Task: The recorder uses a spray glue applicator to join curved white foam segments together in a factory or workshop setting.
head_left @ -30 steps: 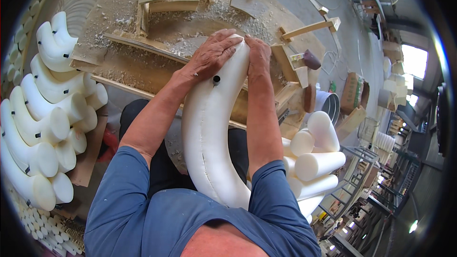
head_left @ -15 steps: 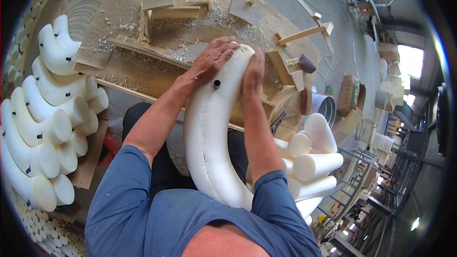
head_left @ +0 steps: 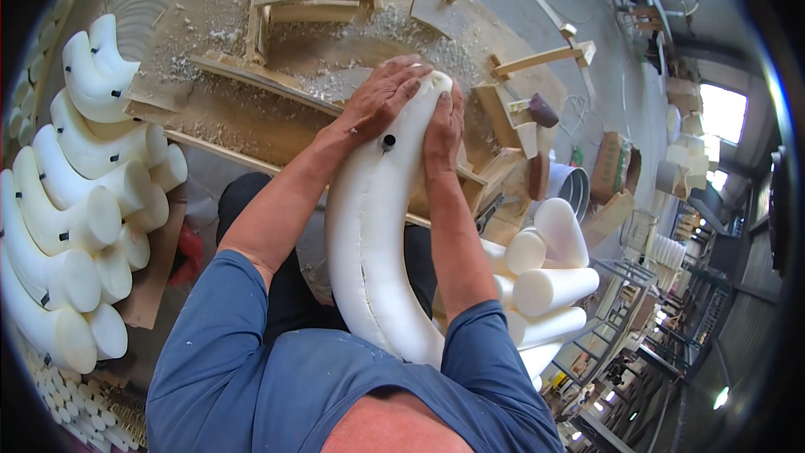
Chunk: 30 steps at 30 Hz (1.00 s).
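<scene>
Clasping a curved white piece (head_left: 360, 218) in the middle of the frame, with left hand (head_left: 381, 99) over the upper left flank and right hand (head_left: 443, 127) against the upper right flank. Gripping wide, across the full thickness near the far end, with palms turned inward on opposite sides. Cannot tell the reach of the fingers underneath. Points with its far end to the upper centre of the frame, tipped a little to the right. Runs lengthwise from lower centre, beside the blue shirt (head_left: 335, 390), up between the forearms, in one long bow, bulging left and hollow on the right. Carries along the upward face a rough seam (head_left: 363, 260), following the long axis, and nearer the far end a round black spot (head_left: 389, 141), just below the left hand. Passes, at the upper part, over a wooden trough (head_left: 251, 130) on a board strewn with pale shavings (head_left: 226, 38). Seen at the left of the frame: stacked white bends (head_left: 59, 264), with small black marks on their sides. Seen at the right: white cylinders (head_left: 556, 289) in a pile, beneath a metal pail (head_left: 570, 189) and a carton (head_left: 610, 166). Visible at upper right, well apart from the hands: a dark purple block (head_left: 543, 111).
</scene>
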### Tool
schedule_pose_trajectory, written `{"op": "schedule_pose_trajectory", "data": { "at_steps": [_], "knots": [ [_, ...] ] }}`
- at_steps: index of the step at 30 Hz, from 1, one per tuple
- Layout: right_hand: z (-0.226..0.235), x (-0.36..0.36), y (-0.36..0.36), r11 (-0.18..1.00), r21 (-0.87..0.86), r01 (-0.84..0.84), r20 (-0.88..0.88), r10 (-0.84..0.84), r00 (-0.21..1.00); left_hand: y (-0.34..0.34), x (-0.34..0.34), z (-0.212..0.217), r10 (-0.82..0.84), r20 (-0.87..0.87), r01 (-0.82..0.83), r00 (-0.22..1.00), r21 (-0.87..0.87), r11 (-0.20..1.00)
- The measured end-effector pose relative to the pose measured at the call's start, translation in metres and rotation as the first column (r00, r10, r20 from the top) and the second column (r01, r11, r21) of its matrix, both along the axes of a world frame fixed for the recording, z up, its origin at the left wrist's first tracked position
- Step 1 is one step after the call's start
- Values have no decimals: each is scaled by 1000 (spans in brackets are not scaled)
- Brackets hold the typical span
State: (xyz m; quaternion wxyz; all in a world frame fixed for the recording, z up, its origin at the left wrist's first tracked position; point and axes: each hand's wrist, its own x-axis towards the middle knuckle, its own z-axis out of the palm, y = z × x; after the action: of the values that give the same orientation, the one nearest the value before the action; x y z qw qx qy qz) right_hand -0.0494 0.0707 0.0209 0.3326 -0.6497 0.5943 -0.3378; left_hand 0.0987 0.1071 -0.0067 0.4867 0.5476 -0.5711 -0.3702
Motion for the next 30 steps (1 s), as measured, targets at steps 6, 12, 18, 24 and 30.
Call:
{"op": "schedule_pose_trajectory", "data": {
  "at_steps": [6, 12, 18, 24, 30],
  "knots": [
    [27, -16, -60, 867, 464, -183, 313, 33, 949, 4, 0, -2, 13, 6, -12, 1000, -38, 999],
    [3, -6, -83, 851, 503, -151, 95, 119, 988, 2, -2, -5, 36, -14, -36, 999, -31, 999],
    [2, -12, -42, 922, 388, 3, 385, -165, 908, 1, 1, 0, 16, -48, -17, 999, -22, 1000],
    [-19, 1, 3, 986, -168, -2, -140, -22, 990, 2, -6, -6, 62, 24, -62, 998, -12, 998],
    [-16, 9, 2, 993, -108, 45, -268, -72, 961, -5, -13, -14, 85, 103, -85, 991, -11, 996]
  ]
}}
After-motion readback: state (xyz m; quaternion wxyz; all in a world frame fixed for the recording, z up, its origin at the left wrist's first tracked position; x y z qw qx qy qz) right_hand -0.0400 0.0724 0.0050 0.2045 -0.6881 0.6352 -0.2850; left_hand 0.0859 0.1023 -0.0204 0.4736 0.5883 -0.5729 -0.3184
